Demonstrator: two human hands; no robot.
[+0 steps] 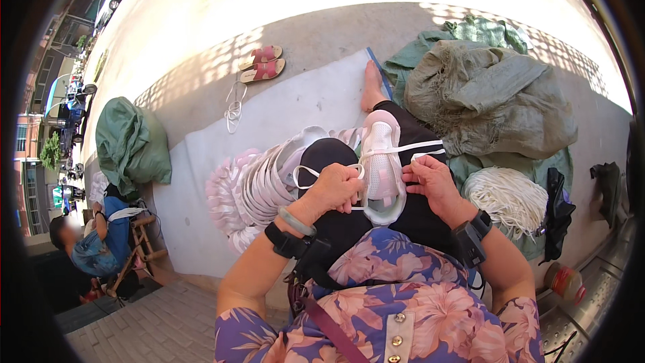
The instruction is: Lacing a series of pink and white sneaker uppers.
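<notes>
A white and pale pink sneaker (381, 178) lies across my lap between my thighs, its toe pointing away from me. A flat white shoelace (420, 147) runs through its upper eyelets, with one part stretching out to the right and another looping to the left. My left hand (338, 188) is closed at the shoe's left edge, pinching the lace. At the right edge, my right hand (431, 183) pinches a piece of the lace between thumb and fingers. The palms and part of the lace are hidden by my fingers.
Many similar sneaker uppers (259, 185) are stacked in a row on a pale mat (195, 181) left of my legs. A bundle of white laces (507, 198) sits right, below large sacks (490, 94). Pink sandals (263, 70) lie ahead. Another person (101, 242) sits far left.
</notes>
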